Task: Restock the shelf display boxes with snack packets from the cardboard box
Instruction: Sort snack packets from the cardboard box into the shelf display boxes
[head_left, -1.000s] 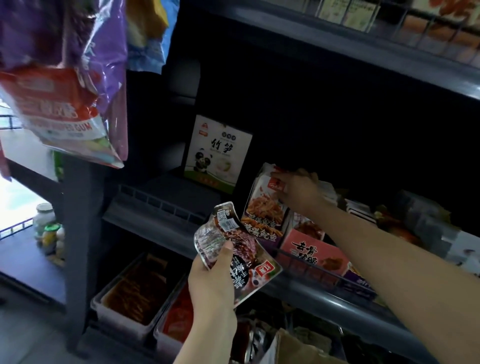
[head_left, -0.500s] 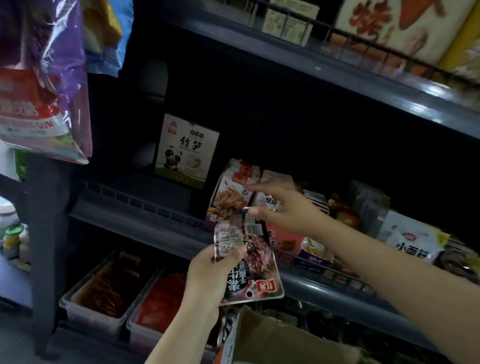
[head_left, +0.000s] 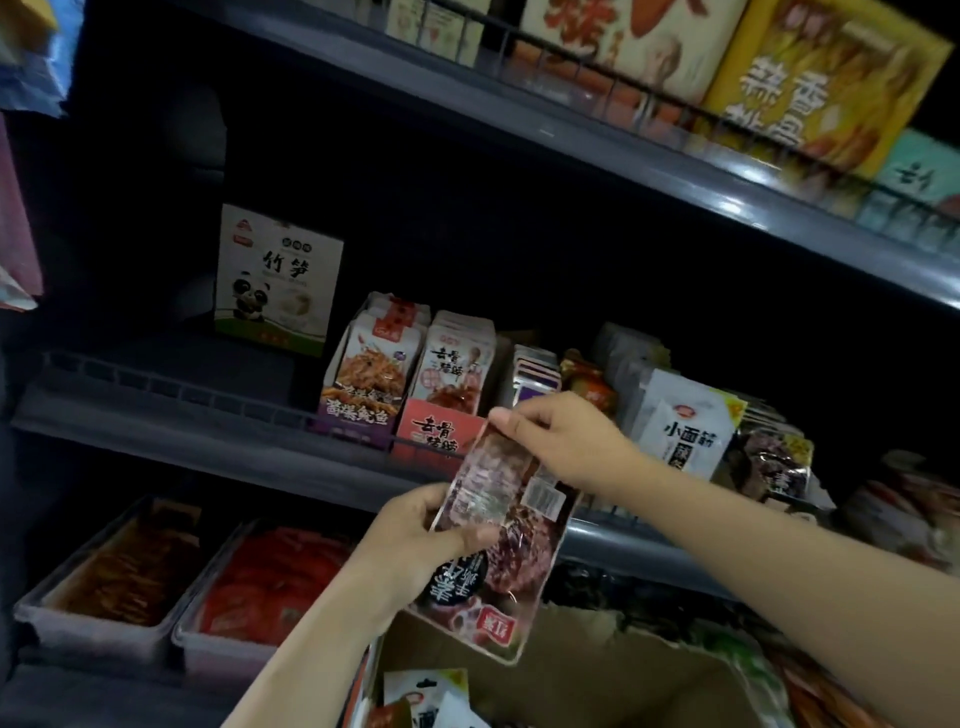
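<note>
My left hand (head_left: 415, 540) grips a small stack of dark snack packets (head_left: 498, 551) in front of the middle shelf. My right hand (head_left: 566, 441) pinches the top edge of the front packet, a clear-backed one (head_left: 483, 483). Behind them, display boxes stand in a row on the shelf: a purple one with fish snacks (head_left: 363, 379) and a red one (head_left: 441, 431) with white packets. The open cardboard box (head_left: 597, 675) sits below my arms, with a few packets (head_left: 431, 696) visible inside.
A white panda box (head_left: 278, 280) stands alone at the shelf's left, with bare shelf (head_left: 156, 384) in front of it. More packets (head_left: 685, 421) crowd the right. Two plastic bins (head_left: 119, 577) sit on the lower shelf. Large boxes (head_left: 810, 78) line the upper shelf.
My right hand came back from the packets in the display box to the stack in my left hand and took the front packet's top edge. The view shifted up and right.
</note>
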